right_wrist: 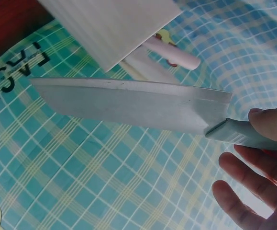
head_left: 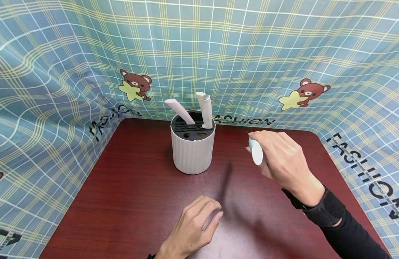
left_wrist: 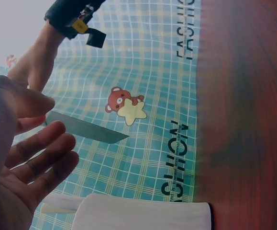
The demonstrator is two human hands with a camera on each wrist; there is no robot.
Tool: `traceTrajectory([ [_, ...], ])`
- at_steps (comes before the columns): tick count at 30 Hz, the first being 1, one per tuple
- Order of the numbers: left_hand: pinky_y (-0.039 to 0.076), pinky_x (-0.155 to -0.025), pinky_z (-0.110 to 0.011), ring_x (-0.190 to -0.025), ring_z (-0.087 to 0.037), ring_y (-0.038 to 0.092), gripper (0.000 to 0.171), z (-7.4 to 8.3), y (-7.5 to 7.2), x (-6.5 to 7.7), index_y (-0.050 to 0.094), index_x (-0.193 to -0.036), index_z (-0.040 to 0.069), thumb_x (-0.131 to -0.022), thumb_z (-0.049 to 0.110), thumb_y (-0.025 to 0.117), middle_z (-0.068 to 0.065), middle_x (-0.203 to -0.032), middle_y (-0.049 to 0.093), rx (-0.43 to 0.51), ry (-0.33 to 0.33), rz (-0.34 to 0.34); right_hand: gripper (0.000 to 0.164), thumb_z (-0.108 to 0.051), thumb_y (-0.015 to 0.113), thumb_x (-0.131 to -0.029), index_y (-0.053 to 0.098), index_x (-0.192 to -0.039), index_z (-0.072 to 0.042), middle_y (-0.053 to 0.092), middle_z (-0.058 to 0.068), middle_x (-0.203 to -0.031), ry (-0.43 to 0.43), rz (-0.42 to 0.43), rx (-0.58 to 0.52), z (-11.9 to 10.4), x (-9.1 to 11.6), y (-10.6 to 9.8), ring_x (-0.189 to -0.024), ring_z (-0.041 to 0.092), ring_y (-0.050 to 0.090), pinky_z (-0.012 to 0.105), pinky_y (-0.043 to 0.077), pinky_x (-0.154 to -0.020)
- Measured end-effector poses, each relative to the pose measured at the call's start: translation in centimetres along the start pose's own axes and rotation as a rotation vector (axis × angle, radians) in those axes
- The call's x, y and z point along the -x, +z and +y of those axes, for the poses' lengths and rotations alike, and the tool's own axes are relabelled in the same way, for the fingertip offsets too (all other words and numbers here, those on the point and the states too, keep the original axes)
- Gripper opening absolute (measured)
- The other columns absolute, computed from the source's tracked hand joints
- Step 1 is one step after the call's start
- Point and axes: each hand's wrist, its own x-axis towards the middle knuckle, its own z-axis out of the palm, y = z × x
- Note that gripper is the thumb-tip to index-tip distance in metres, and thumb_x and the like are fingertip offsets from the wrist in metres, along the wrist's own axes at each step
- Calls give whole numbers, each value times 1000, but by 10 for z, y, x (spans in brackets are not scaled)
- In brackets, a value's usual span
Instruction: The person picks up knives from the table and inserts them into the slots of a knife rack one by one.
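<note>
My right hand [head_left: 281,162] grips a kitchen knife [right_wrist: 133,105] by its pale green handle [head_left: 256,153], above the table to the right of the knife block. The broad, bare blade shows in full in the right wrist view, and part of it in the left wrist view. My left hand [head_left: 194,225] is in front of the block, its fingers loosely bent and holding nothing. The round white ribbed knife block [head_left: 193,154] has a black slotted top. A pinkish handle [head_left: 180,110] leans left out of it, and two white handles stand at its right side.
A dark red wood-grain table [head_left: 131,187] lies under everything. Blue-green checked cloth [head_left: 215,46] with bears and lettering hangs behind the table and along both sides. The knife block stands near the back of the table, with round holes at the front of its top.
</note>
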Motion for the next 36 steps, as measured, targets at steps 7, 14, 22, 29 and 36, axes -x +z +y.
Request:
traceTrajectory([
  [7,52,-76,-17,-80,-8,61,4,0,-3,-3,68,-94,7,-94,11,68,3,-89,65,5,35,73,28,-20,60,-101,69,-109,5,74,14,-94,-39,44,-39,-13,-7,-3,-82,30,70,43,53,-67],
  [14,50,-71,-14,-76,-8,59,6,0,-4,-5,67,-91,7,-94,11,67,1,-86,64,5,69,127,26,-19,60,-101,69,-103,5,74,14,-93,-91,57,-66,-24,-11,-3,-78,28,70,42,53,-66],
  [22,48,-68,-13,-72,-7,57,9,1,-6,-9,67,-87,7,-95,9,65,2,-81,64,3,101,178,26,-20,60,-101,70,-103,4,75,13,-95,-121,10,-75,-31,-9,-1,-81,27,70,41,54,-68],
  [29,47,-65,-13,-69,-7,56,12,1,-8,-13,66,-83,7,-95,8,63,2,-77,63,-8,132,222,25,-21,59,-101,71,-103,1,74,10,-96,-139,-38,-90,-36,-4,1,-84,25,70,39,55,-73],
  [36,47,-64,-13,-69,-7,56,13,1,-8,-16,65,-82,6,-95,8,64,1,-77,62,-5,138,250,23,-15,54,-100,71,-101,0,74,8,-96,-158,-76,-113,-41,1,4,-86,24,69,37,55,-75],
])
